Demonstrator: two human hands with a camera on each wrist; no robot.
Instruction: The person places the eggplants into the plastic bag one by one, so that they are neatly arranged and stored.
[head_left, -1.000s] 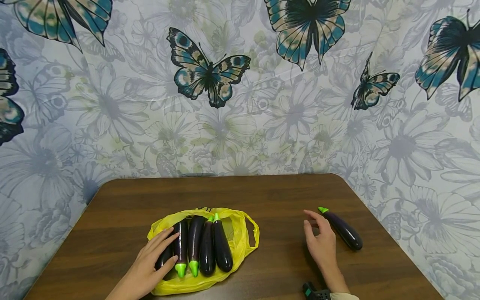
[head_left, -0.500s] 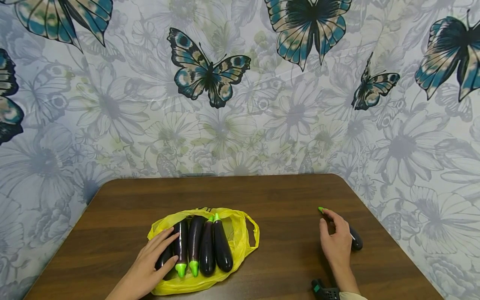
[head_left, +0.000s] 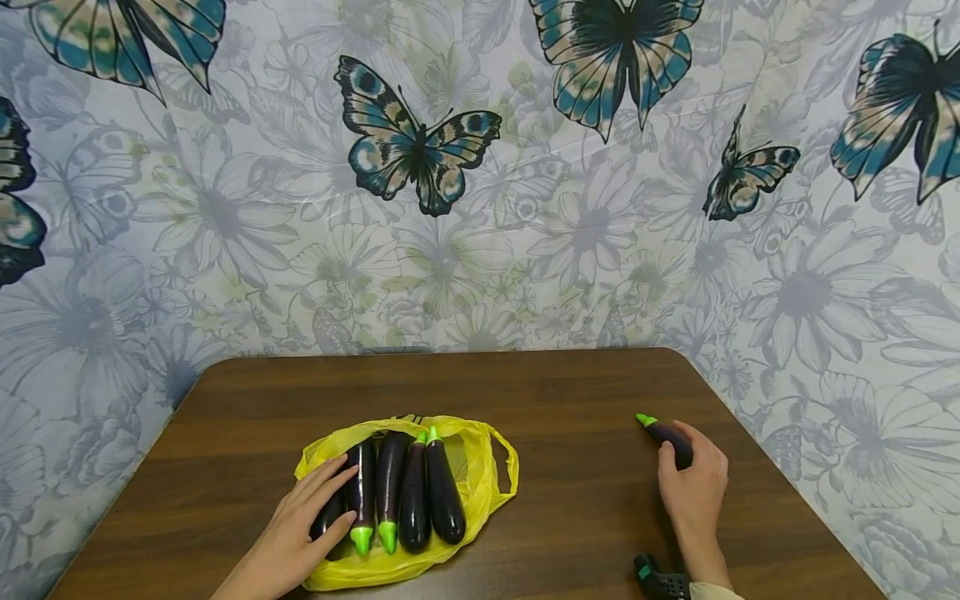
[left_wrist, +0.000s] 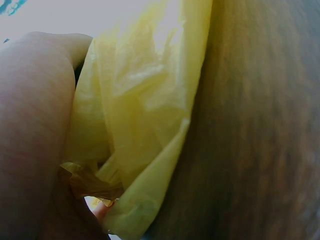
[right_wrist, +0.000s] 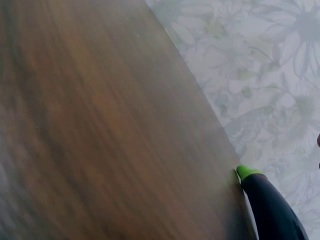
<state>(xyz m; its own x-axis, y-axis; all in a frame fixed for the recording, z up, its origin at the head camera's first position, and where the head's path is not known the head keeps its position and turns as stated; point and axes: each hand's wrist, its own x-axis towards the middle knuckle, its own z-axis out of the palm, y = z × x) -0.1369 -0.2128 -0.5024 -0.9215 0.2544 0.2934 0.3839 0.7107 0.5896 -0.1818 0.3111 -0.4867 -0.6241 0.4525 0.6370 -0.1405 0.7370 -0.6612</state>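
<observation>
On the right of the table, a dark purple eggplant (head_left: 670, 441) with a green stem lies under my right hand (head_left: 696, 479), whose thumb and fingers grip it from both sides. Its lower end is hidden by the hand. The right wrist view catches the stem end of the same eggplant (right_wrist: 270, 205). My left hand (head_left: 300, 525) rests with extended fingers over the left side of a yellow plastic bag (head_left: 480, 492), touching the leftmost eggplants. Several eggplants (head_left: 446, 492) lie side by side in the bag's mouth. Yellow plastic (left_wrist: 145, 90) fills much of the left wrist view.
The brown wooden table (head_left: 555, 400) has rounded far corners. Behind it hangs a pale floral wall covering (head_left: 585, 225) printed with butterflies. A loop handle (head_left: 506, 467) sticks out on the bag's right. Below the right hand sits a black wrist device (head_left: 660, 579).
My right hand has moved right, over the lone eggplant, and taken hold of its body. The eggplant lies about where it was. My left hand and the bag have stayed still.
</observation>
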